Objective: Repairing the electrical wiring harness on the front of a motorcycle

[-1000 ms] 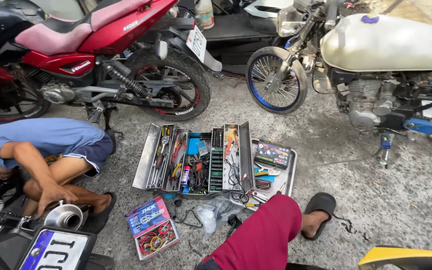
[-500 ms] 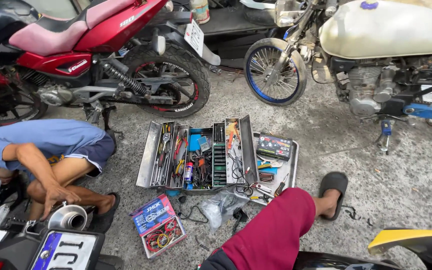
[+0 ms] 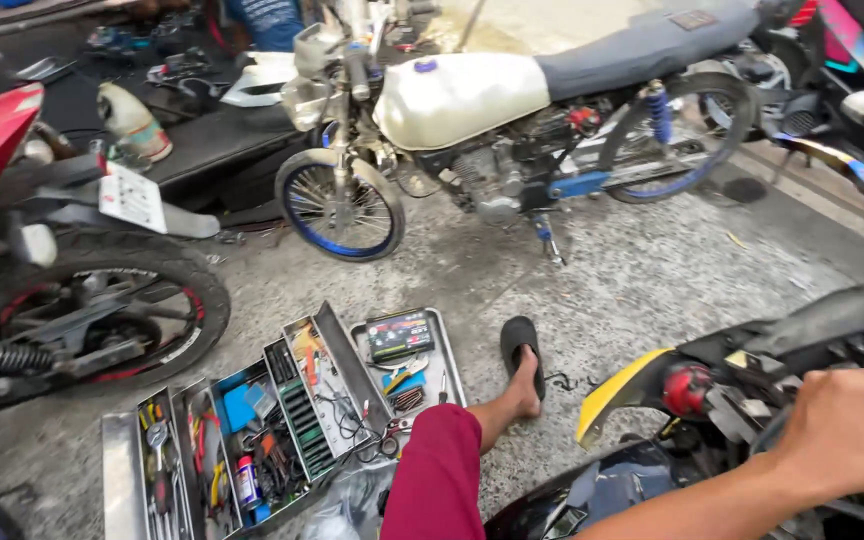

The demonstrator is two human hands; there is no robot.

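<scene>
Even soft daylight, faint shadows, mild glare on pale tank (image 3: pixel 462 95), blurred, stretched edges

A motorcycle repair workshop on a rough concrete floor (image 3: pixel 642 290): a cream-tanked motorcycle with blue-rimmed wheels (image 3: pixel 472 130) stands at twelve o'clock, a red motorcycle's rear wheel (image 3: pixel 102 320) at nine, and an open fold-out metal toolbox full of hand tools (image 3: pixel 252 430) lies at six.
</scene>
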